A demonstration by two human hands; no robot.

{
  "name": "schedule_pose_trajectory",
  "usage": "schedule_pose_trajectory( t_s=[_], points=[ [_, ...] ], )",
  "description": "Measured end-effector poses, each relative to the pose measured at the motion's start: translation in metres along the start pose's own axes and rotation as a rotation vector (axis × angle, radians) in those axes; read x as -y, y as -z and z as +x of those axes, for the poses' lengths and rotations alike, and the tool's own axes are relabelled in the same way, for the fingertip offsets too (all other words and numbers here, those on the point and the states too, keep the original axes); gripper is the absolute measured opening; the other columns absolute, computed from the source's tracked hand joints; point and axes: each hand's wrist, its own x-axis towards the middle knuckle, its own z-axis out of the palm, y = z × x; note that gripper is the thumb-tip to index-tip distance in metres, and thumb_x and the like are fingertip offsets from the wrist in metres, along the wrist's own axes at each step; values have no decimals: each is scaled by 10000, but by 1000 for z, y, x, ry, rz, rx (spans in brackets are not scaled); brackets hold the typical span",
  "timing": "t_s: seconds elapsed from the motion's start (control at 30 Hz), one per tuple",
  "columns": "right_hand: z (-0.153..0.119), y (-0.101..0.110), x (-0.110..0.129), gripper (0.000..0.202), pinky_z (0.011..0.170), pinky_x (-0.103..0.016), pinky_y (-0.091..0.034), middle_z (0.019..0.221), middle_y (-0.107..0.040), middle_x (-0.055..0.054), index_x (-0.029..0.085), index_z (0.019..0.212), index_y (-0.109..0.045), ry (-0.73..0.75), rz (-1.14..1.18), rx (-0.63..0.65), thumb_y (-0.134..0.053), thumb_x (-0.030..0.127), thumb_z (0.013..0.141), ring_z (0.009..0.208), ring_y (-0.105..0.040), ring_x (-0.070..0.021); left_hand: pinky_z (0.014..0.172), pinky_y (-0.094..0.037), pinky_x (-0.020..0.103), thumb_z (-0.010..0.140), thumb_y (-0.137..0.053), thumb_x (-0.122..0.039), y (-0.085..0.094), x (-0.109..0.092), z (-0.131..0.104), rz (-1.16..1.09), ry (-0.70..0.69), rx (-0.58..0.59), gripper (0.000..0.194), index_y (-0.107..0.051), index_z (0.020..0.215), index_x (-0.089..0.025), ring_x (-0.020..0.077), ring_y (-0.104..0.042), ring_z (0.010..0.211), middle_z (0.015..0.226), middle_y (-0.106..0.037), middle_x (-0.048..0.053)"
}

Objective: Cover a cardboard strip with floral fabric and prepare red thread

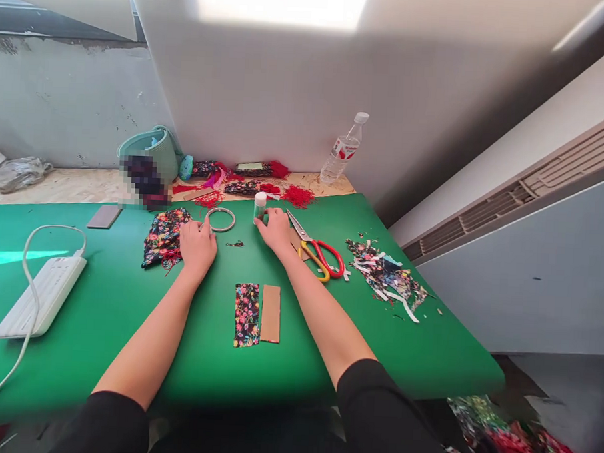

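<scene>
My left hand (198, 243) rests at the right edge of a floral black cloth (164, 237), its fingertips at the left side of a silver ring (221, 219); what it grips, if anything, is hidden. With closed fingers my right hand (276, 231) holds a small white-capped bottle (259, 206) upright on the green table. Nearer to me, a floral fabric strip (247, 314) lies beside a brown cardboard strip (271, 313). Red-and-yellow-handled scissors (317, 246) lie just right of my right hand, partly over a cardboard piece.
Fabric scraps (387, 277) are piled at the right of the green table (200, 362). A white power strip (43, 295) with its cable lies left. Along the back are a water bottle (341, 151), red tassels (298, 196) and a light green container (165, 154).
</scene>
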Motion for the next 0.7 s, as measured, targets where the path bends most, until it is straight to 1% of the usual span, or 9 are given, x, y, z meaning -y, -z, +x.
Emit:
schedule_pose_trajectory(
  t_s=[0.1, 0.17, 0.27, 0.33, 0.43, 0.47, 0.57, 0.63, 0.7],
  points=[
    [-3, 3, 1, 191, 857, -428, -422, 1004, -584, -156, 156, 917, -536, 42, 19, -58, -523, 317, 816, 967, -531, -297, 1077, -253, 502, 852, -422, -238, 2, -1, 1, -50, -12, -27, 406, -589, 1216, -170, 290, -489, 1062, 983, -544, 118],
    [-9, 11, 1, 162, 785, -388, -447, 941, -587, -124, 175, 911, -500, 53, 68, -85, -508, 295, 803, 874, -552, -262, 1038, -329, 469, 854, -426, -218, 6, -6, 1, -154, -35, -59, 405, -579, 1225, -166, 269, -501, 1053, 1022, -519, 120],
    [-23, 28, 0, 225, 703, -346, -450, 856, -585, -67, 191, 951, -451, 120, 187, -84, -531, 290, 765, 759, -561, -224, 927, -452, 386, 841, -460, -182, 10, -18, -3, -353, -85, -98, 396, -578, 1218, -161, 228, -532, 1010, 1045, -495, 118],
    [-35, 39, -3, 237, 688, -333, -452, 816, -588, -32, 203, 980, -443, 172, 292, -3, -518, 321, 789, 709, -571, -199, 883, -485, 369, 810, -512, -165, 10, -26, -6, -477, -104, -112, 422, -567, 1228, -174, 209, -550, 961, 1003, -508, 97],
    [-51, 52, -11, 288, 675, -312, -472, 724, -593, 8, 205, 1053, -456, 209, 599, 254, -475, 405, 846, 639, -596, -166, 798, -534, 343, 765, -574, -174, 8, -37, -13, -703, -92, -93, 586, -450, 1337, -200, 181, -570, 892, 944, -549, 56],
    [-55, 54, -14, 315, 671, -305, -476, 711, -591, 13, 201, 1080, -468, 212, 685, 310, -484, 411, 846, 633, -598, -160, 781, -544, 332, 756, -588, -184, 8, -40, -15, -777, -81, -78, 633, -410, 1364, -207, 172, -577, 880, 938, -564, 45],
    [-60, 58, -23, 345, 713, -302, -476, 734, -596, 6, 191, 1110, -532, 217, 787, 366, -535, 388, 826, 686, -603, -155, 796, -552, 318, 738, -619, -200, 7, -45, -20, -940, -40, -20, 682, -385, 1378, -211, 156, -594, 887, 948, -595, 35],
    [-60, 60, -26, 347, 732, -303, -471, 761, -595, -1, 185, 1113, -562, 213, 783, 356, -542, 370, 820, 711, -595, -154, 806, -553, 314, 725, -630, -194, 6, -47, -22, -1007, -12, 24, 685, -398, 1370, -207, 154, -602, 901, 949, -602, 32],
    [-59, 61, -28, 355, 707, -298, -468, 777, -584, -4, 179, 1117, -577, 201, 764, 332, -543, 354, 810, 691, -575, -148, 810, -554, 313, 716, -635, -190, 6, -48, -24, -1055, 5, 65, 691, -400, 1365, -213, 153, -608, 914, 950, -607, 25]
  ],
)
